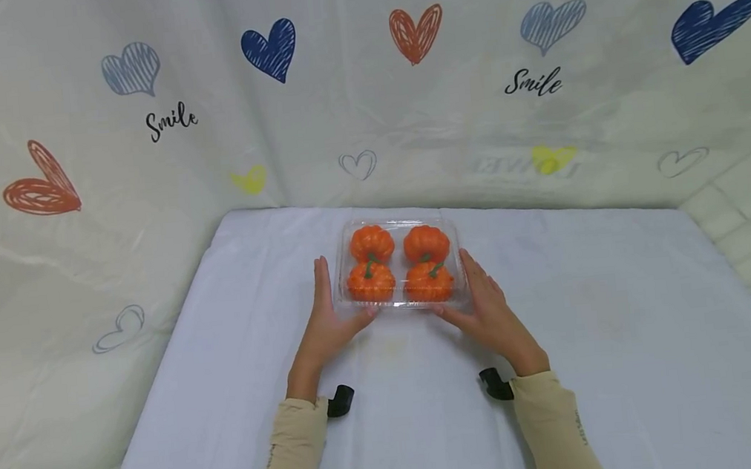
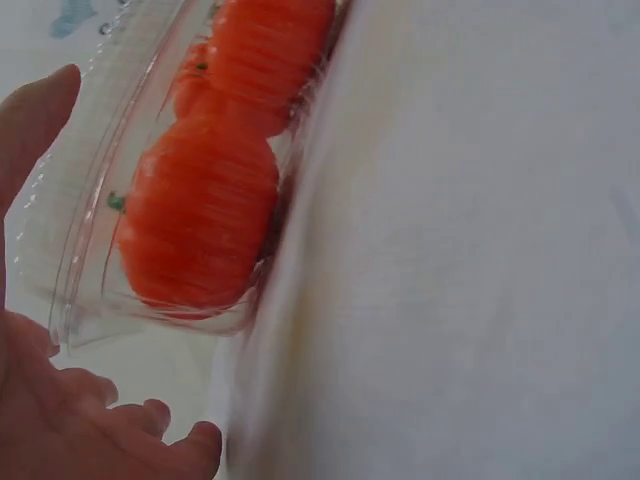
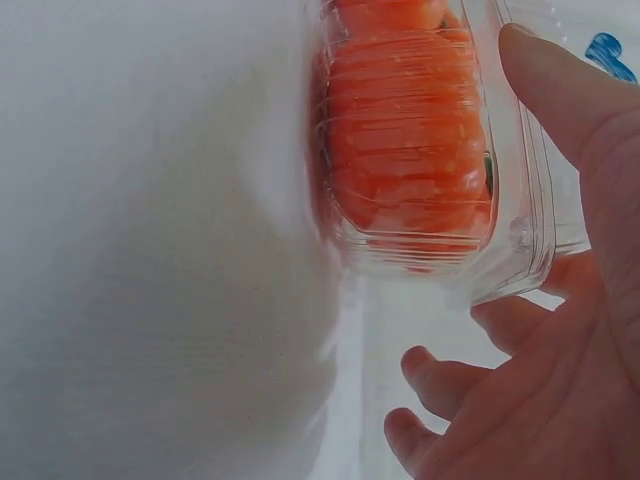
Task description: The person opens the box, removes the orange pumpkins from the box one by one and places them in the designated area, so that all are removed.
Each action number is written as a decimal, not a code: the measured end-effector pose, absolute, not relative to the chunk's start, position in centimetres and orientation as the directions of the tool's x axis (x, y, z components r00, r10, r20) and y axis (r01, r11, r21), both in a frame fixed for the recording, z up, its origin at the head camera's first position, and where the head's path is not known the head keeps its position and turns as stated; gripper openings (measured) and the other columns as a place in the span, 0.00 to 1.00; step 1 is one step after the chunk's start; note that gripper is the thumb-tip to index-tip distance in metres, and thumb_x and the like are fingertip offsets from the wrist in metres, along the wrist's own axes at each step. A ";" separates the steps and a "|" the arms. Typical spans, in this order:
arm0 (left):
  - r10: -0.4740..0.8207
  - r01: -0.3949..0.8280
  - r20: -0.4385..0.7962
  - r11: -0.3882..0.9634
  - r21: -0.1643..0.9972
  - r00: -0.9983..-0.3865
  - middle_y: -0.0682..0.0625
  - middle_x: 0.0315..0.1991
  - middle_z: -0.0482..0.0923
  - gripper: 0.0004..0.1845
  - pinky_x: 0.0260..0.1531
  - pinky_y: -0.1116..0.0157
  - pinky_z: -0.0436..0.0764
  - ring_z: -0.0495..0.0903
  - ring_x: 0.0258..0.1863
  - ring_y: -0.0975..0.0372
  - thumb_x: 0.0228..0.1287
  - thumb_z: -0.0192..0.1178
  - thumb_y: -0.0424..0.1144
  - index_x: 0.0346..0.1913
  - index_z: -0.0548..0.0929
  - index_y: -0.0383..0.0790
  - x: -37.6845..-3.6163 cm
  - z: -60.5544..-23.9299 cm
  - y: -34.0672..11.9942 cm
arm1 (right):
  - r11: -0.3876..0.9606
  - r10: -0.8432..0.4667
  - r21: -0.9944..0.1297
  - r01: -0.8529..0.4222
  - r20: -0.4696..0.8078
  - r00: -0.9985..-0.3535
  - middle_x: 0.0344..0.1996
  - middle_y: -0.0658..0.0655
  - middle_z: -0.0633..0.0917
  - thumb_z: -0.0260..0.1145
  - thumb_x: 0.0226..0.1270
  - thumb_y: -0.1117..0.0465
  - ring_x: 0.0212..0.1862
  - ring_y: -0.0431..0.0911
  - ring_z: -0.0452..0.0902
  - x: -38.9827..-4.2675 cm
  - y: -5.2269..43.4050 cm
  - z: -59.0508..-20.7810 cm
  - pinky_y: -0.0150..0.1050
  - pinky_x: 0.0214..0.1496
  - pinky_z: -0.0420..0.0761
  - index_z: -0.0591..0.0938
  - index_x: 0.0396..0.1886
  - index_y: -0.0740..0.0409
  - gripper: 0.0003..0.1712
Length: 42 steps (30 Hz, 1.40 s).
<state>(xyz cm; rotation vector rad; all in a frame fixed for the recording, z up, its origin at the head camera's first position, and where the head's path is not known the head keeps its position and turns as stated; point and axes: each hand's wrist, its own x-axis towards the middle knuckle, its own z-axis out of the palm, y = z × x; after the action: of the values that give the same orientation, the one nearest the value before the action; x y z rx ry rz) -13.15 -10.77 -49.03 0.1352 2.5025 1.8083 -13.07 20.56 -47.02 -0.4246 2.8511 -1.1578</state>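
A clear plastic clamshell box (image 1: pixel 400 264) lies on the white-covered table, its lid down over several small orange pumpkins (image 1: pixel 371 282) with green stems. At the box's left end, my left hand (image 1: pixel 330 328) has its fingers straight and its thumb toward the front edge; the left wrist view shows that thumb apart from the lid rim. My right hand (image 1: pixel 490 321) is around the front right corner. In the right wrist view its thumb (image 3: pixel 560 85) overlaps the lid rim, with the fingers loosely spread by the box's end.
The white cloth (image 1: pixel 625 332) covers the table. Behind it hangs a pale curtain (image 1: pixel 351 110) printed with hearts and the word "Smile". A black wrist mount (image 1: pixel 340 401) sits by the left sleeve, another (image 1: pixel 496 385) by the right.
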 end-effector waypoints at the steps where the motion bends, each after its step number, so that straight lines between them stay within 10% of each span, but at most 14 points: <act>1: 0.110 0.037 0.003 0.306 0.951 -0.994 0.60 0.87 0.24 0.71 0.81 0.41 0.44 0.31 0.86 0.59 0.60 0.77 0.60 0.87 0.29 0.62 -13.1 -49.2 -10.6 | 0.682 -0.265 -0.691 -0.238 0.070 -0.962 0.87 0.63 0.48 0.76 0.71 0.43 0.85 0.62 0.42 -13.1 20.6 -47.1 0.64 0.84 0.41 0.38 0.90 0.53 0.68; 12: 0.075 0.029 0.009 0.269 0.963 -0.997 0.55 0.88 0.33 0.67 0.81 0.40 0.45 0.39 0.86 0.54 0.64 0.76 0.53 0.89 0.33 0.58 -12.9 -50.0 -9.9 | 0.634 -0.263 -0.733 -0.245 0.094 -0.960 0.87 0.59 0.49 0.77 0.70 0.42 0.85 0.61 0.48 -13.3 20.2 -47.6 0.65 0.81 0.57 0.40 0.90 0.52 0.68; 42: -0.034 0.301 0.353 0.451 0.840 -0.935 0.40 0.84 0.57 0.32 0.79 0.55 0.60 0.56 0.83 0.58 0.85 0.49 0.32 0.86 0.56 0.35 -12.3 -51.4 -8.5 | 0.529 -0.208 -0.827 -0.191 0.092 -0.974 0.87 0.60 0.43 0.80 0.68 0.51 0.86 0.60 0.41 -13.1 19.3 -47.9 0.66 0.82 0.52 0.35 0.89 0.52 0.71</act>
<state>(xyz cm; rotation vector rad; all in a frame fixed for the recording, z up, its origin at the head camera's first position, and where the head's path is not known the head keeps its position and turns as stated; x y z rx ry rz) -12.30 -8.53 -51.39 0.2800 2.9374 1.8183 -13.10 19.26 -47.93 -0.3566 2.7307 -1.4742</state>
